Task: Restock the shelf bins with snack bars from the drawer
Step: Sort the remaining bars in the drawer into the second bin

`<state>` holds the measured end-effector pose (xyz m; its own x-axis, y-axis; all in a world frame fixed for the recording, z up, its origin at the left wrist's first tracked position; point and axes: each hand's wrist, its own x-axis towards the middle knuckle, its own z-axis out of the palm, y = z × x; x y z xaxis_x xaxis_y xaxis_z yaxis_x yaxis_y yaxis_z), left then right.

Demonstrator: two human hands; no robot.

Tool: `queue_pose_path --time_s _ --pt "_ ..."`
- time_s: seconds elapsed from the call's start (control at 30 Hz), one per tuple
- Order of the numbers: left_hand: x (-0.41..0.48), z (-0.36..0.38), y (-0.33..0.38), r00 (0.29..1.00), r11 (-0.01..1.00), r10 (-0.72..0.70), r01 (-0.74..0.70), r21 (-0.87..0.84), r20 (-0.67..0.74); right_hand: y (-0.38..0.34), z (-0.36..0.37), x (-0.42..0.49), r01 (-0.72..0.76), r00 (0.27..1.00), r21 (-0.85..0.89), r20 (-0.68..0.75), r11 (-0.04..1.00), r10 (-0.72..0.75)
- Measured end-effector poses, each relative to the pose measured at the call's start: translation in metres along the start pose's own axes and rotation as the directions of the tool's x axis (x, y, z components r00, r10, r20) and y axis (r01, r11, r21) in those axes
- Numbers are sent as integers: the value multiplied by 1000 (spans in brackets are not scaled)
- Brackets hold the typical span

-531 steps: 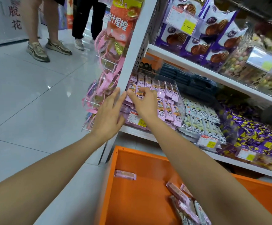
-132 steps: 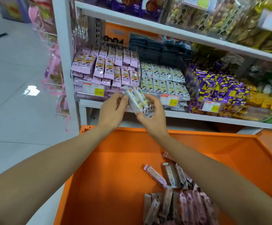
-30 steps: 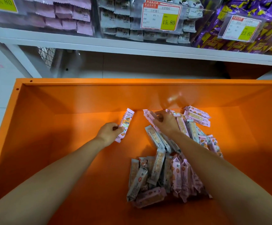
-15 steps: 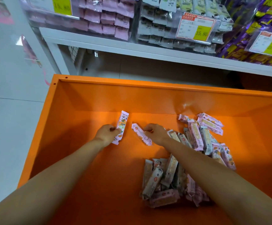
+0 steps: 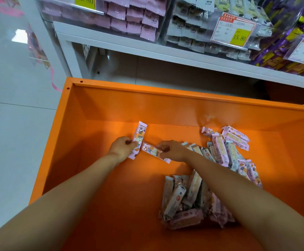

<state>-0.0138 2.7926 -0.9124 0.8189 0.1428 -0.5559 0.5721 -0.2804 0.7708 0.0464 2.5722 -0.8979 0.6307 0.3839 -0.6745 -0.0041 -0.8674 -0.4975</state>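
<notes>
The left hand point(image 5: 122, 147) is down inside the big orange metal drawer point(image 5: 71, 142). Its fingers are curled round the low part of a long pink and white wrapped snack bar point(image 5: 140, 136). This bar runs almost straight up and down in the picture. Its top end sticks out past the grip and points at the drawer's far wall, leaning a little to the right. Its bottom end pokes out under the hand.

High above that grip, on the white metal shelf point(image 5: 147, 49), a clear plastic bin point(image 5: 100, 20) is packed with flat pink packets point(image 5: 133, 15).

Just right of the left grip is a second pink wrapped snack bar point(image 5: 151, 151). It lies crossways, sloping down to the right. Its left end points at the first bar, right up against it. The right hand point(image 5: 173, 151) pinches this bar with its fingertips, and the bar's right end pokes out below them.

Right of that pinch, many loose pink and white snack bars point(image 5: 227, 147) lie on the drawer floor, pointing all ways. More are heaped under the right forearm point(image 5: 182, 201).

Above them, a second clear bin point(image 5: 211, 46) holds white and green packets point(image 5: 189, 28). Farthest right is a heap of purple and yellow packets point(image 5: 281, 49).
</notes>
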Motion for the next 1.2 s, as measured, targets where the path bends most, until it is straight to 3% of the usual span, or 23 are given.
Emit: queue_pose_path --time_s 0.1,0.2,0.27,0.47,0.67,0.87,0.97,1.1,1.2 --pt "3 -6 -2 999 1000 15 -15 16 -34 -3 -7 1 39 999 -62 -4 997 -40" --pt "3 -10 -1 999 1000 0 0 14 -33 -2 -10 4 72 971 -171 -215 983 -109" --pt "3 -9 -1 1000 1000 -6 7 18 -31 -2 -11 7 64 955 -171 -276 983 -110" --pt "4 -5 1 1000 1000 -15 15 -11 -21 0 2 13 63 974 -431 -168 900 -149" --pt "5 -7 -3 997 995 -73 74 -69 9 -2 12 13 -45 929 -262 -367 964 -56" --pt "4 -7 -5 990 977 -140 138 -165 1 -12 21 18 -6 945 -159 -323 987 -47" --pt "4 -8 -5 988 972 -156 153 -178 -5 -23 23 18 83 939 -96 -327 992 -110" --pt "2 -10 -4 986 984 -161 157 -88 -39 -32 22 15 138 881 -71 -447 988 -156" --pt "-4 -15 -4 993 988 -111 106 108 36 -32 16 11 148 835 -120 -516 982 -189"
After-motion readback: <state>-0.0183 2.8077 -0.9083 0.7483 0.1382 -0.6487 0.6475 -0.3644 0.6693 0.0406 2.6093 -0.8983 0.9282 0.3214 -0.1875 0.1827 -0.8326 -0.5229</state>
